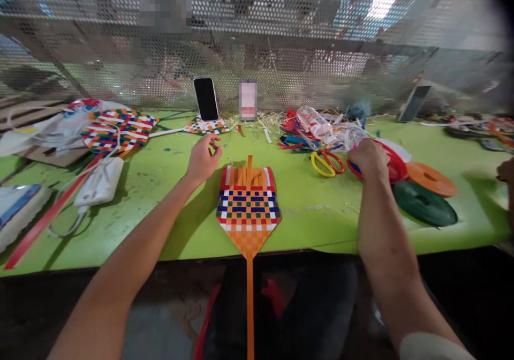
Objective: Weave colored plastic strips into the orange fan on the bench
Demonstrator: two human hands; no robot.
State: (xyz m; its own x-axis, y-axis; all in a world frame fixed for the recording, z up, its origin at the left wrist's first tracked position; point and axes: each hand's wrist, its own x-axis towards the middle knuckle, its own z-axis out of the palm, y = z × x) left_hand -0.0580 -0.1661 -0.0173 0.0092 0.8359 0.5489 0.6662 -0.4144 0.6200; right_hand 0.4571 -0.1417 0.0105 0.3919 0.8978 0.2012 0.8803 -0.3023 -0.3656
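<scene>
A woven fan (248,204) of orange, blue, white, green and red strips lies on the table in front of me. Its orange handle strip (250,301) hangs over the edge, and loose orange ends fold at its top. My left hand (204,156) hovers left of the fan's top, its fingers loosely curled with a gap and nothing visible in them. On the right, my right hand (367,159) reaches onto a red strip roll (397,163); its fingertips are hidden. Yellow-and-red-handled scissors (323,163) lie to the left of that hand.
Orange (441,180) and green rolls (421,210) lie at right. Strip scraps and a clear plastic bottle (313,121) are behind the scissors. A finished woven fan (120,129), a white power strip (100,180) and a phone (206,98) stand leftward. Perforated metal mesh (257,44) backs the table.
</scene>
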